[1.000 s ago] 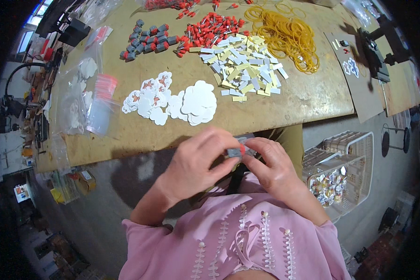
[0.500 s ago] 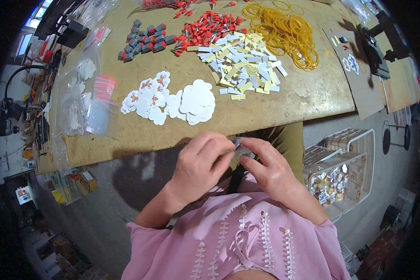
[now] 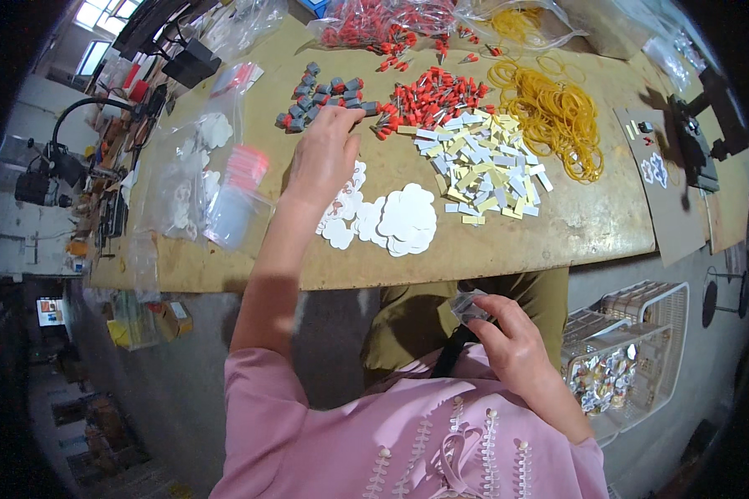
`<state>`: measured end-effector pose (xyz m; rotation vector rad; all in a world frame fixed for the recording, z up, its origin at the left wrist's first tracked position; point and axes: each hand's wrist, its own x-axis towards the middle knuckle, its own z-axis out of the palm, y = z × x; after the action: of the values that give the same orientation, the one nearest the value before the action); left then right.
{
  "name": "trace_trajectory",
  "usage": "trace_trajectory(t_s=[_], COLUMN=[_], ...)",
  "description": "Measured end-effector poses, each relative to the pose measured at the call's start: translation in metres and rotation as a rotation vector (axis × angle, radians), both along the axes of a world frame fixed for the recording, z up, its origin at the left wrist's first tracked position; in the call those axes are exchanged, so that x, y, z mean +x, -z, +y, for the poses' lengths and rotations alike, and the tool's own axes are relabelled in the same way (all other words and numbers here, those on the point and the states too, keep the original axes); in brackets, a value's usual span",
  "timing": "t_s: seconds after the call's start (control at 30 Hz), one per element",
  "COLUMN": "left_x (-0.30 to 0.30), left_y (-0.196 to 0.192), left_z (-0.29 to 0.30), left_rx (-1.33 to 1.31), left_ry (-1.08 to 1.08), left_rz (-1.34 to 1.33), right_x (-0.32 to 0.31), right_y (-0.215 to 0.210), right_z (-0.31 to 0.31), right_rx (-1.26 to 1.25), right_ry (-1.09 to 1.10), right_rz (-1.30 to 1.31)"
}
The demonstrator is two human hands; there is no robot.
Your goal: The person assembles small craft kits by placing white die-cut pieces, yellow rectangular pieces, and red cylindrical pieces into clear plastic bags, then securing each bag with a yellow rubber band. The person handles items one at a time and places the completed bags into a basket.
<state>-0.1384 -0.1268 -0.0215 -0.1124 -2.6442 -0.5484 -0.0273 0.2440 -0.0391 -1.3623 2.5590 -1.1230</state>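
Observation:
My left hand point(image 3: 326, 154) reaches over the table, its fingers bent and apart above the grey block-shaped parts with red ends point(image 3: 354, 86). No held thing shows in it, though some fingertips are hidden. Below its wrist lie white scalloped cards point(image 3: 408, 218), some with a brown printed figure and partly covered by my forearm. In my lap, my right hand point(image 3: 508, 333) pinches a small clear plastic bag point(image 3: 468, 308) between thumb and fingers; its contents are too small to tell.
Red-handled metal pieces point(image 3: 437, 98), yellow and white strips point(image 3: 483, 166) and yellow rubber bands point(image 3: 549, 112) lie heaped on the table point(image 3: 558, 237). Clear bags point(image 3: 225, 212) lie at left. A phone-like stand point(image 3: 692, 141) stands right; a white basket point(image 3: 641, 366) with filled packets sits below.
My left hand has left the bag and moved forward to the grey parts. My right hand keeps the bag, now slightly lower. The whole view has shifted.

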Motion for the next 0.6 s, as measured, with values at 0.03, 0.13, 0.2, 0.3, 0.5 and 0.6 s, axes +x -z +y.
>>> trace_trajectory(t_s=[0.03, 0.13, 0.2, 0.3, 0.5, 0.6], left_x=[-0.005, -0.013, -0.018, -0.014, -0.003, 0.009], left_y=[0.0, 0.004, 0.014, 0.011, 0.006, 0.0], left_z=[-0.003, 0.005, 0.01, 0.014, 0.014, 0.022], left_rx=[0.017, 0.022, 0.069, 0.101, -0.103, 0.055], left_ry=[0.013, 0.099, 0.136, 0.083, 0.029, 0.003], left_rz=[-0.057, -0.095, -0.101, -0.187, -0.093, -0.11], right_x=[0.0, -0.004, -0.004, -0.007, -0.012, -0.016], right_y=[0.0, 0.003, 0.005, 0.002, 0.001, -0.001], right_z=[0.001, 0.003, 0.006, 0.006, 0.007, 0.009], right_rx=[0.0, 0.001, 0.004, 0.026, -0.042, -0.069], right_ry=[0.006, 0.031, 0.046, 0.042, 0.066, 0.078], right_rz=[0.003, 0.002, -0.016, -0.036, -0.004, 0.006])
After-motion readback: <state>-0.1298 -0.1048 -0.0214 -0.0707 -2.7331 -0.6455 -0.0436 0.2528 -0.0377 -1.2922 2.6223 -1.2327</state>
